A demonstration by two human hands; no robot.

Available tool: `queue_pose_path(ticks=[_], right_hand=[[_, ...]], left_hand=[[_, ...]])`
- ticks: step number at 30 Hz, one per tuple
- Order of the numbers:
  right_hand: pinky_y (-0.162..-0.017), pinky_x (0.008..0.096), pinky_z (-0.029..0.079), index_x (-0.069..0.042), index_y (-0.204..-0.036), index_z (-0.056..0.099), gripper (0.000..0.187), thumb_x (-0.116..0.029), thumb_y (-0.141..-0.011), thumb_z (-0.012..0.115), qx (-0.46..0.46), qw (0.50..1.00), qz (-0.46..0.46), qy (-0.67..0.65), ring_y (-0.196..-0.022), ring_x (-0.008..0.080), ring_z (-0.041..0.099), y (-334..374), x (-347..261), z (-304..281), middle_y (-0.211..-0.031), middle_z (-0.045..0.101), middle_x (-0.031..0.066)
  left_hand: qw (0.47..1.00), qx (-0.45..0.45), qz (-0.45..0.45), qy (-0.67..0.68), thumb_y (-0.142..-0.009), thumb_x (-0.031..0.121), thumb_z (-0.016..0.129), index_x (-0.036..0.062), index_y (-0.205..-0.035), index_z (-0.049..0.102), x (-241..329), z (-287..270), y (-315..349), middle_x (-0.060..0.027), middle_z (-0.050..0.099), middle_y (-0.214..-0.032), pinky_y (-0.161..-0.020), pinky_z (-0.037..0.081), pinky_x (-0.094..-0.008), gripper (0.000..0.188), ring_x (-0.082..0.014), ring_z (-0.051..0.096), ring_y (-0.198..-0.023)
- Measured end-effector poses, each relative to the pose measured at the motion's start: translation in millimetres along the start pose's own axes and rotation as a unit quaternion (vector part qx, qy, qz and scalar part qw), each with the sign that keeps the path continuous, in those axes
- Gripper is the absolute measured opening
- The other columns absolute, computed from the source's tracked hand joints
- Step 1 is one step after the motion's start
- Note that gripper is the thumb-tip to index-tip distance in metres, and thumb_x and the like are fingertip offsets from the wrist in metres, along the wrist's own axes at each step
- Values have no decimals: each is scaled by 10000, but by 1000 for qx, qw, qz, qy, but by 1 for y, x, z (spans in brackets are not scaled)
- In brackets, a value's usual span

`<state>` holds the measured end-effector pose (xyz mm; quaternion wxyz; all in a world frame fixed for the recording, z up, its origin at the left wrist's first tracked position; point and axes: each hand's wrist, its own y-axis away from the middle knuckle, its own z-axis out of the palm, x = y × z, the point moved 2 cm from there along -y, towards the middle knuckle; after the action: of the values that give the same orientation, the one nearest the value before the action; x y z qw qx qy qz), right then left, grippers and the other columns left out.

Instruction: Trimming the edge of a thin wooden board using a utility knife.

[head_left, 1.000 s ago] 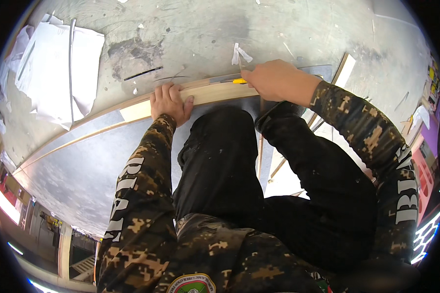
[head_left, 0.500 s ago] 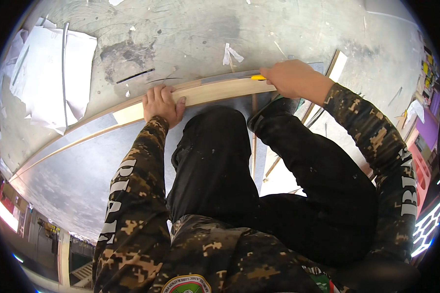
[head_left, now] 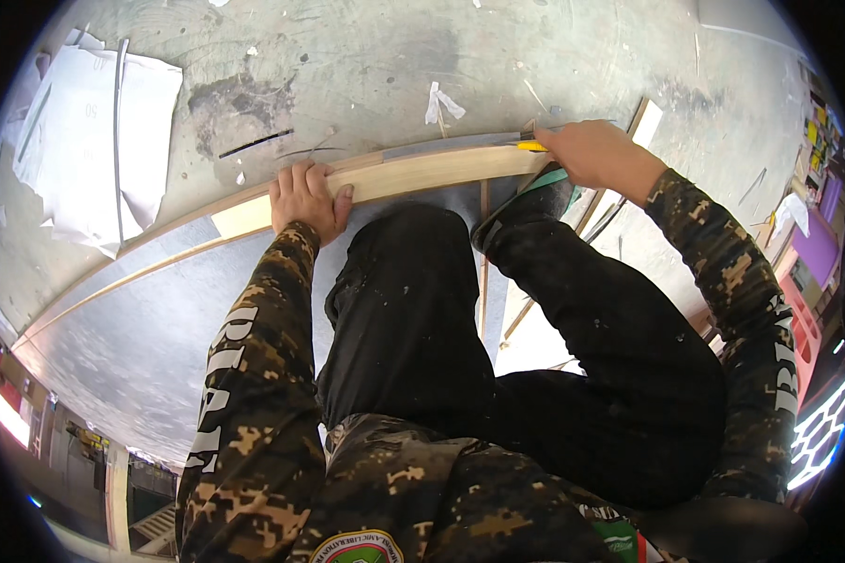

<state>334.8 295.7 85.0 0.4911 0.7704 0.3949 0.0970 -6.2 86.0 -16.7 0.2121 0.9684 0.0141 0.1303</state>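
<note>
A pale wooden strip [head_left: 422, 174] lies across the far edge of a large grey panel [head_left: 160, 310]. My left hand [head_left: 308, 199] is clamped over the strip, with the fingers on its far edge and the thumb on the near side. Toward the strip's right end, my right hand [head_left: 603, 156] is closed round a slim yellow-handled utility knife [head_left: 532, 146]. The knife's yellow part shows at the fingertips, beside the strip's far edge; its blade is hard to make out. A green-strapped sandal [head_left: 535, 192] on my foot rests close to that end.
Crumpled white sheets [head_left: 94, 141] lie on the concrete floor [head_left: 366, 56] at the far left, with a thin dark strip [head_left: 119, 141] across them. White scraps [head_left: 441, 101] lie beyond the panel. Another wooden piece [head_left: 643, 122] stands out behind my right wrist. Purple and pink items [head_left: 817, 246] line the right side.
My right hand has slid a little to the right along the strip with the yellow knife. My left hand keeps its hold in nearly the same place.
</note>
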Motion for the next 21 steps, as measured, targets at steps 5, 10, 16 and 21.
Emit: queue_pose_path(ticks=[5, 10, 16, 21], right_hand=[[-720, 497, 531, -76, -1175, 560, 240, -194, -968, 592, -28, 999, 19, 3, -824, 404, 682, 2, 13, 11, -854, 689, 178], [-722, 499, 529, -79, -1173, 561, 231, -198, -977, 584, -21, 999, 22, 32, -827, 408, 681, 5, 18, 12, -830, 686, 187], [-731, 491, 539, -83, -1189, 588, 255, -229, -982, 565, -31, 998, 26, 49, -845, 390, 694, 6, 29, 16, -874, 697, 173], [-705, 485, 534, -75, -1215, 568, 299, -193, -942, 594, -1, 994, 72, 78, -824, 377, 697, 34, 54, 21, -856, 698, 168]], left_hand=[[1000, 19, 11, 3, -906, 445, 619, 101, -1239, 530, 1, 2, 0, -129, 541, -1257, -1023, 364, -512, 487, -335, 490, -1189], [1000, 19, 7, 3, -904, 447, 619, 103, -1239, 531, 0, 4, -1, -125, 542, -1258, -1026, 360, -506, 488, -332, 488, -1191], [1000, 11, 4, 1, -905, 453, 618, 100, -1235, 541, 1, 0, -2, -128, 541, -1261, -1028, 359, -506, 489, -330, 487, -1193], [999, -35, -22, -27, -908, 456, 618, 95, -1232, 555, 2, -1, -2, -133, 541, -1266, -1033, 357, -505, 490, -332, 483, -1209]])
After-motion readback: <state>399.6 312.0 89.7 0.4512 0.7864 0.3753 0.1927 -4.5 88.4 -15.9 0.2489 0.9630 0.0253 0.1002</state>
